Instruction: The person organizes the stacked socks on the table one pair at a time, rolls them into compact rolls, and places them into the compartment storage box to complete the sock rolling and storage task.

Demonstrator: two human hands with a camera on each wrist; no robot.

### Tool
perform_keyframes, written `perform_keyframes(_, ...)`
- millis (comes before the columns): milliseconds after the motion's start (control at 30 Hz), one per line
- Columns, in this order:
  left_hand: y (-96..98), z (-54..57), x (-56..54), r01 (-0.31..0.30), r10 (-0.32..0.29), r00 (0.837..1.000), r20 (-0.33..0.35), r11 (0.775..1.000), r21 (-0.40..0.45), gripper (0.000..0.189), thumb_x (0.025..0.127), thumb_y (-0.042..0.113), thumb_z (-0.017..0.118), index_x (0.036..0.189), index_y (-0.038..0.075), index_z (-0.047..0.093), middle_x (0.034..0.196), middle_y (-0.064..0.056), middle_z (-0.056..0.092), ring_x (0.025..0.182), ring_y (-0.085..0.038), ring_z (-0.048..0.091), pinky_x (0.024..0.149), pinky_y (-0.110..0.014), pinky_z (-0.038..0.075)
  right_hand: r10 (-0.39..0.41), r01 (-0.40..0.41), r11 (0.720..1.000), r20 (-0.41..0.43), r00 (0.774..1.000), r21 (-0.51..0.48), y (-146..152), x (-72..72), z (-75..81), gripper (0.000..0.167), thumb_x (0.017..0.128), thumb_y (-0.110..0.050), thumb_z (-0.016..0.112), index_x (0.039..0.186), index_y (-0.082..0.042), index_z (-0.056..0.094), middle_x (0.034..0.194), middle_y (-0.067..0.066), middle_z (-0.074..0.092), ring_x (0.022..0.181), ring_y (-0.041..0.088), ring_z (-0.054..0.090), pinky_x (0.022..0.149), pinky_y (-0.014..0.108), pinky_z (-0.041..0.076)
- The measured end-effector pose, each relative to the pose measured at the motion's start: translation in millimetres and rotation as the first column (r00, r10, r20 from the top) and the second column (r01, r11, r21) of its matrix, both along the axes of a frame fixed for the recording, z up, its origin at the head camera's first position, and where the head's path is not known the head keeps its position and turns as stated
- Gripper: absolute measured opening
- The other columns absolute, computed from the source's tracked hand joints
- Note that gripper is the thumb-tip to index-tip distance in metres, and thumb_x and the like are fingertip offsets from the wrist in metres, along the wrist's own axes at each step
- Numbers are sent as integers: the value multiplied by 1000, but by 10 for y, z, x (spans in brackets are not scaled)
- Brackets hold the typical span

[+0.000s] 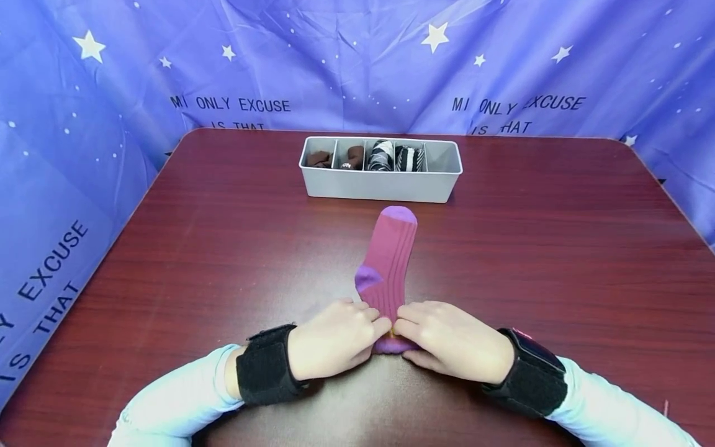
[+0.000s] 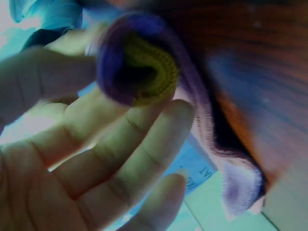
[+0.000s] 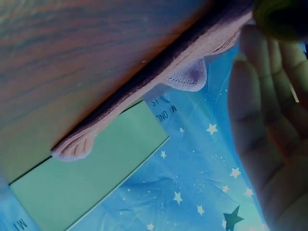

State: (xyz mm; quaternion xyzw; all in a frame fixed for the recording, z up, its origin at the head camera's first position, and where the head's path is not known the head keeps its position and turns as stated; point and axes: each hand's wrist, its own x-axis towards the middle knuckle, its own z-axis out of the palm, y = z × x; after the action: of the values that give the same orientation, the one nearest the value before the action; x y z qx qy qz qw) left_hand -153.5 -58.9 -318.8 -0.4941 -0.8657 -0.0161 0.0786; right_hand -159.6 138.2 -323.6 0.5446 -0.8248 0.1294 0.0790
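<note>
A pink sock (image 1: 391,261) with a purple toe and heel lies on the table, its toe pointing away from me. Its near end is rolled up into a purple coil with mustard yellow inside; the coil (image 2: 163,72) shows end-on in the left wrist view. My left hand (image 1: 337,335) pinches the left end of this roll between thumb and fingers. From the other side, my right hand (image 1: 455,338) holds the right end, fingers over the top and thumb on the near side. Part of the roll is hidden under the fingers.
Beyond the sock's toe, a grey divided box (image 1: 377,185) stands near the table's far edge. Rolled brown socks (image 1: 319,159) and black-and-white socks (image 1: 382,155) fill its compartments, except the rightmost one. A blue star-printed cloth (image 1: 357,62) hangs behind the dark red table (image 1: 223,248).
</note>
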Motion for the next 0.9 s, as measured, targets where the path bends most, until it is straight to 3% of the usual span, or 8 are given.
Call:
perform_keyframes(67, 4, 2, -14, -14, 14, 1000, 8, 999, 53, 9, 72, 17, 57, 78, 15, 51, 67, 6, 54, 62, -10, 53, 51, -23, 39, -18, 18, 1000, -2, 1000, -15, 10, -11, -2, 17, 67, -18, 65, 81, -15, 54, 71, -10, 45, 66, 5, 45, 61, 22, 39)
perform_keyframes(167, 12, 4, -11, -15, 19, 999, -37, 995, 98, 12, 71, 18, 58, 81, 16, 52, 73, 6, 53, 66, -11, 52, 52, -23, 40, -45, 45, 999, -4, 999, -27, 20, -22, -8, 12, 73, -16, 61, 83, -15, 56, 73, -9, 48, 67, 5, 47, 62, 23, 40)
perform_keyframes(400, 27, 8, 5, 0, 13, 994, -111, 994, 109, 11, 68, 21, 60, 77, 17, 56, 75, 6, 50, 68, -11, 48, 52, -22, 36, -98, 97, 995, -15, 995, -33, 19, -39, -39, 5, 77, -17, 58, 81, -15, 58, 71, -10, 48, 63, 6, 45, 59, 24, 39)
perform_keyframes(567, 48, 7, 24, 50, -28, 989, -144, 988, 148, 7, 76, 21, 56, 82, 17, 56, 78, 6, 51, 69, -10, 48, 55, -21, 38, -144, 144, 989, -1, 990, -26, 20, -61, -62, 6, 76, -18, 58, 82, -16, 58, 67, -10, 46, 60, 5, 44, 59, 23, 38)
perform_keyframes(700, 65, 15, 45, 94, -70, 978, -194, 989, 115, 8, 80, 19, 50, 82, 19, 58, 82, 7, 53, 72, -9, 50, 58, -20, 38, -179, 179, 983, 9, 984, -28, 17, -78, -80, 8, 77, -21, 58, 84, -17, 58, 69, -10, 45, 61, 5, 44, 59, 23, 39)
perform_keyframes(900, 53, -2, 28, 52, -32, 977, -210, 995, 91, 13, 79, 20, 51, 88, 19, 61, 81, 9, 57, 74, -9, 51, 61, -20, 39, -189, 190, 977, 16, 982, -95, 0, -102, -45, 17, 75, -17, 60, 92, -15, 56, 84, -7, 47, 73, 5, 46, 66, 22, 41)
